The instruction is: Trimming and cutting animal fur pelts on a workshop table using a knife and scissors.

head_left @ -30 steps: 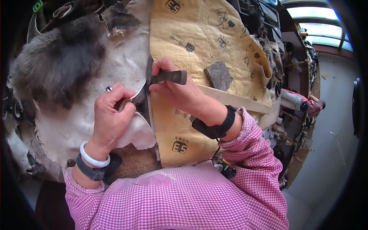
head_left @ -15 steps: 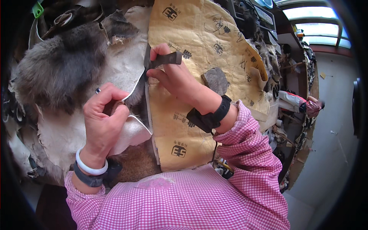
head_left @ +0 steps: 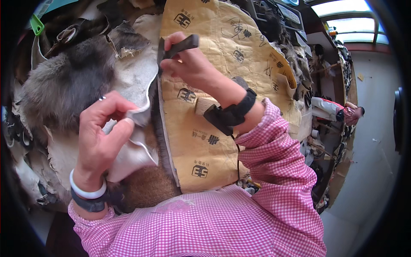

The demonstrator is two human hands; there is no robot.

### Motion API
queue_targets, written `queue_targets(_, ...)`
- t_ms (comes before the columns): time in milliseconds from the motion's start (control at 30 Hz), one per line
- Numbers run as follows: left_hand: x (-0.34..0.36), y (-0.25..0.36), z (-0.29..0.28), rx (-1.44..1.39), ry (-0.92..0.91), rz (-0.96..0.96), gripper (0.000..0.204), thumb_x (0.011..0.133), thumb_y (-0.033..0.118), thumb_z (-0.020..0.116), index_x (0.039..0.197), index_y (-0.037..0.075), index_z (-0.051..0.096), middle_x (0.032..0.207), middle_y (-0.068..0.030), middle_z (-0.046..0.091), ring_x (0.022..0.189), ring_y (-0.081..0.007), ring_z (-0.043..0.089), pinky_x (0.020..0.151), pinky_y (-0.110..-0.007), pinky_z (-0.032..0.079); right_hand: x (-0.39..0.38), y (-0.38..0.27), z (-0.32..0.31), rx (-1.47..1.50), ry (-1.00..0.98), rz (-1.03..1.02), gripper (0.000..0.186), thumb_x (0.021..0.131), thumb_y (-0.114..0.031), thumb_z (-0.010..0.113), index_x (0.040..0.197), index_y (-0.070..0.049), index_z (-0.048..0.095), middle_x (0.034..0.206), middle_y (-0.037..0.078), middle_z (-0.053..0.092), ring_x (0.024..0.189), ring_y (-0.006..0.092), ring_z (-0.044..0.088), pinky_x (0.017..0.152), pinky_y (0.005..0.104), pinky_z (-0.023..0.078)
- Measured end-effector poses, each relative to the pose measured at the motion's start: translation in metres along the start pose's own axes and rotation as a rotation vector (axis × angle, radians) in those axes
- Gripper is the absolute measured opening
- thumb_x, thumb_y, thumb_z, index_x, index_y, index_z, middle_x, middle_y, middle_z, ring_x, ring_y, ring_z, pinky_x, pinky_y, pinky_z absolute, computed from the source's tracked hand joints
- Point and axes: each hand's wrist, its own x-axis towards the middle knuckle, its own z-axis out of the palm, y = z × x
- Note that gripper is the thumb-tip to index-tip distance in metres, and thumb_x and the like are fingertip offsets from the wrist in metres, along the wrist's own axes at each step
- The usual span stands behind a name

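Yellow sheet [head_left: 216, 47]; pelt [head_left: 133, 79] in 1 hand [head_left: 100, 139]

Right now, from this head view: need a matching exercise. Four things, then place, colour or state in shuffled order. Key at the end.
Column one
1. left hand
2. right hand
3. bangle
4. wooden bar

Column two
a. white, beside a dark strap
b. gripping a dark tool
c. on the yellow sheet, partly hidden by the forearm
d. pinching the edge of a pale hide

Pairs: 1-d, 2-b, 3-a, 4-c
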Motion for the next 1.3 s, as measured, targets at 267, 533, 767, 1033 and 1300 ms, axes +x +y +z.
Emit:
queue_targets(267, 0.045, -0.028, 0.018, 0.653, -0.015, 0.293, 0.04, 0.077, 0.015, 0.071, 0.111, -0.001, 0.057, 0.097, -0.0148, 0.058, 0.091, -0.0287, 0.058, 0.084, -0.035, 0.045, -0.005, 0.013, -0.028, 0.142, -0.051, -0.046, 0.032, 0.082, -0.001, 0.067, 0.102, -0.007, 0.043, 0.085, 0.001, 0.05, 0.078, 0.0087, 0.05, 0.069, 0.0248, 0.044)
queue_targets(533, 0.069, -0.069, 0.017, 0.718, -0.048, 0.202, 0.044, 0.07, 0.006, 0.072, 0.109, 0.001, 0.051, 0.103, -0.0163, 0.052, 0.102, -0.0338, 0.052, 0.088, -0.04, 0.043, 0.0, 0.013, -0.035, 0.113, -0.231, -0.012, 0.028, 0.09, -0.005, 0.064, 0.103, -0.01, 0.04, 0.089, -0.004, 0.046, 0.082, 0.0024, 0.044, 0.071, 0.0195, 0.039)
queue_targets(767, 0.081, -0.082, 0.01, 0.409, 0.167, 0.14, 0.012, 0.073, -0.003, 0.06, 0.085, 0.0, 0.06, 0.076, -0.0077, 0.061, 0.069, -0.0213, 0.06, 0.067, -0.029, 0.048, 0.002, 0.016, -0.028, 0.209, -0.277, -0.017, 0.027, 0.091, -0.007, 0.063, 0.104, -0.01, 0.039, 0.088, -0.004, 0.044, 0.081, 0.0014, 0.043, 0.07, 0.0178, 0.038)
queue_targets(1033, 0.084, -0.084, 0.005, 0.208, 0.206, -0.023, 0.009, 0.08, 0.0, 0.06, 0.089, 0.001, 0.062, 0.079, 0.0011, 0.06, 0.074, -0.0061, 0.056, 0.071, -0.021, 0.046, 0.0, 0.011, -0.021, 0.058, -0.194, -0.037, 0.03, 0.083, -0.006, 0.07, 0.099, -0.007, 0.045, 0.078, -0.001, 0.045, 0.072, 0.0077, 0.046, 0.063, 0.0253, 0.041)
queue_targets(1300, 0.084, -0.085, 0.006, 0.217, 0.216, 0.015, 0.014, 0.079, -0.002, 0.06, 0.091, -0.002, 0.066, 0.08, -0.0019, 0.06, 0.074, -0.0089, 0.057, 0.07, -0.022, 0.045, 0.001, 0.005, -0.015, 0.084, -0.238, 0.021, 0.031, 0.08, -0.005, 0.071, 0.099, -0.007, 0.047, 0.077, 0.002, 0.047, 0.07, 0.0112, 0.048, 0.062, 0.027, 0.042)
